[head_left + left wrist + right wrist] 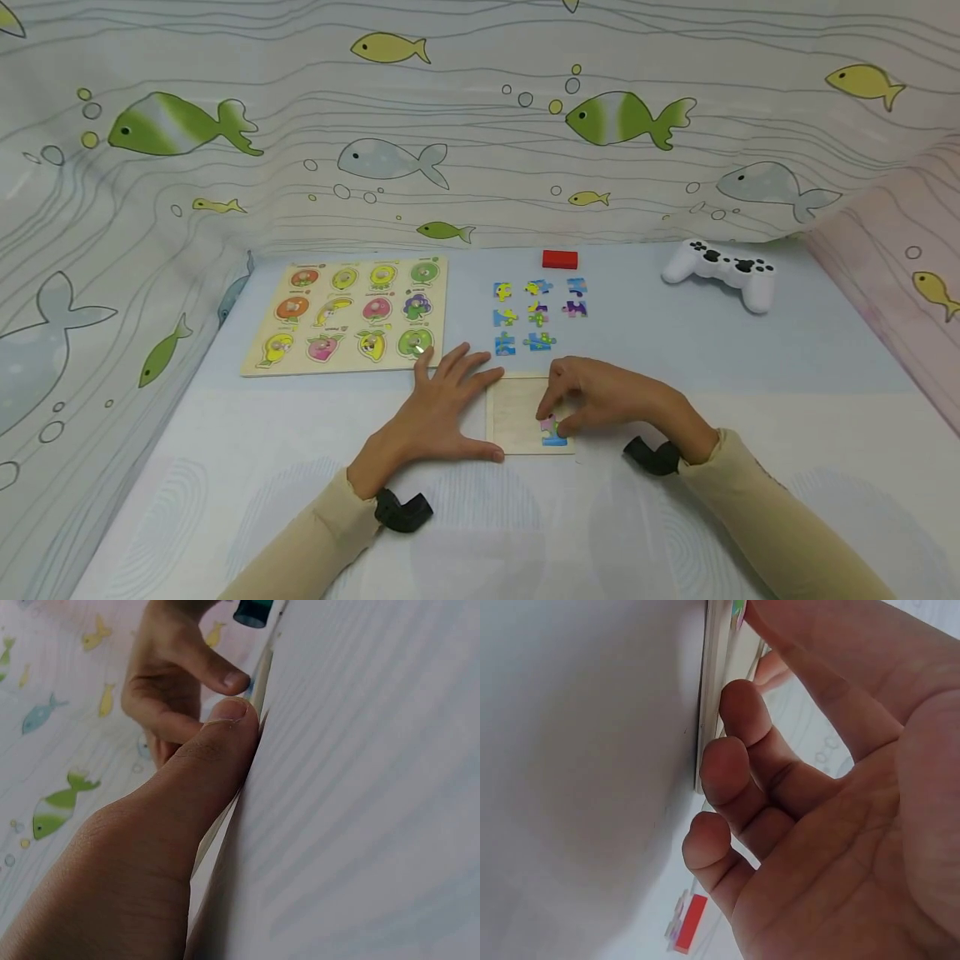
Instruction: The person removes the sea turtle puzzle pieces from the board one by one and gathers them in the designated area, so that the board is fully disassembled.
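Note:
A pale wooden puzzle tray (517, 417) lies flat on the table. In its lower right corner is a pink, green and blue jigsaw piece (553, 435). My right hand (603, 393) pinches this piece between thumb and index finger, low over the tray; in the right wrist view the other fingers (726, 769) bend loosely beside the tray's edge. Fingers spread, my left hand (442, 415) rests at the tray's left side, with its thumb (217, 742) along the near edge. Beyond the tray, several loose jigsaw pieces (537, 341) lie in rows.
On the left, a wooden fruit peg board (348, 329) reaches close to my left fingertips. A red block (560, 259) sits behind the loose pieces. At the back right lies a white game controller (722, 271). A fish-print cloth (495, 117) rises behind the table.

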Demonstrator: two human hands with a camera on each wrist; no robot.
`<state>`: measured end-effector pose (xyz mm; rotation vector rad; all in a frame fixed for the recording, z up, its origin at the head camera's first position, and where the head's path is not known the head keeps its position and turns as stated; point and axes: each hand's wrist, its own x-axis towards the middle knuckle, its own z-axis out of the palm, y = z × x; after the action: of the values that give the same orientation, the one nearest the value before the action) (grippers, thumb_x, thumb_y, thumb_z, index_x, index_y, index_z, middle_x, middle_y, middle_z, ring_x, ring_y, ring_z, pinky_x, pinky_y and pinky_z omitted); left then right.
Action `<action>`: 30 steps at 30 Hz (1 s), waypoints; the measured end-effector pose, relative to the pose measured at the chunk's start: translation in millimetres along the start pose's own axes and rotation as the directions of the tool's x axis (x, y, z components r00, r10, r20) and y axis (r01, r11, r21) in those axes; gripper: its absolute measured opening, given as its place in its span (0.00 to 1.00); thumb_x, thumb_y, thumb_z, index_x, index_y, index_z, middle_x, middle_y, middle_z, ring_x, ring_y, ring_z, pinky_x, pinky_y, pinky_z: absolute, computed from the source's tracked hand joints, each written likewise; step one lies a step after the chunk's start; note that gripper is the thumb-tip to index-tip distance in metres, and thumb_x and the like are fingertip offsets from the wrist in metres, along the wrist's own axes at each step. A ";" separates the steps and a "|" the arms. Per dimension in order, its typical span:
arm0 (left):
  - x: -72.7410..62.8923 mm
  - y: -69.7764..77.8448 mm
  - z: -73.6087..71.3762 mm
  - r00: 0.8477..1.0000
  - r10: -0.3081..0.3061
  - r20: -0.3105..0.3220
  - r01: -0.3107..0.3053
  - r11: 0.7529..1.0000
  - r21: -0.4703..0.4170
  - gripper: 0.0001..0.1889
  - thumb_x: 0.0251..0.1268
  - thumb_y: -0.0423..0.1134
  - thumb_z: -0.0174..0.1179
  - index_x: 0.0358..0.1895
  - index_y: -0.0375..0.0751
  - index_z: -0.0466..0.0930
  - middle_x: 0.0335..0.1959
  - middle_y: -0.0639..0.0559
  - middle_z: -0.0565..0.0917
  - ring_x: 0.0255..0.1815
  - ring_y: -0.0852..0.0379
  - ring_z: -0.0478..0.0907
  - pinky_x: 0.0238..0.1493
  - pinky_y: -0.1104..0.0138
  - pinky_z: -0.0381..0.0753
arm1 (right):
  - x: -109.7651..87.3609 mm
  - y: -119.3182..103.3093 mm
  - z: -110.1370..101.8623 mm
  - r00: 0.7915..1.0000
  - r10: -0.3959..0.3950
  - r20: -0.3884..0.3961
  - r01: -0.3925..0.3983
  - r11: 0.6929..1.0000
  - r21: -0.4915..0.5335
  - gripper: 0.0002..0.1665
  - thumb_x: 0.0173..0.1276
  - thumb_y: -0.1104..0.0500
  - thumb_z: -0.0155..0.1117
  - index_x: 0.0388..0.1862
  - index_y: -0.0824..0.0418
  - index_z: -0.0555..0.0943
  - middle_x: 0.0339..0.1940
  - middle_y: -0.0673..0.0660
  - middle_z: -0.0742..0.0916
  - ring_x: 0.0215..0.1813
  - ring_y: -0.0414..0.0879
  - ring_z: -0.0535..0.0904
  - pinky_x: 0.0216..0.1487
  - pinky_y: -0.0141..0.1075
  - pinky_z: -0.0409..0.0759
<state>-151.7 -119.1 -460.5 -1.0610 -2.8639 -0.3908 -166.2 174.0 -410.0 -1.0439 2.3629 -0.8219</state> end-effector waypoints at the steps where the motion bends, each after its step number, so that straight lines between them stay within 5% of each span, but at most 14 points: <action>1: 0.0 -0.1 0.0 1.000 0.002 -0.003 -0.002 1.000 0.000 0.57 0.40 0.82 0.62 0.77 0.61 0.64 0.79 0.52 0.63 0.84 0.42 0.50 0.75 0.31 0.37 | -0.2 -0.7 0.3 1.000 -0.003 0.003 0.003 1.000 -0.003 0.15 0.58 0.58 0.79 0.44 0.44 0.91 0.39 0.45 0.83 0.46 0.41 0.75 0.48 0.33 0.74; 30: -0.1 1.5 -1.6 1.000 -0.009 0.013 0.010 1.000 -0.004 0.57 0.40 0.82 0.63 0.78 0.61 0.64 0.80 0.52 0.62 0.84 0.43 0.49 0.75 0.32 0.36 | -1.4 -1.0 -0.1 0.996 -0.075 0.056 0.071 0.995 0.070 0.14 0.60 0.60 0.78 0.44 0.48 0.88 0.38 0.45 0.87 0.44 0.44 0.79 0.49 0.36 0.77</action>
<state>-150.7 -118.4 -458.6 -1.0550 -2.8819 -0.3917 -164.8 174.6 -409.0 -1.1164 2.2441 -0.8800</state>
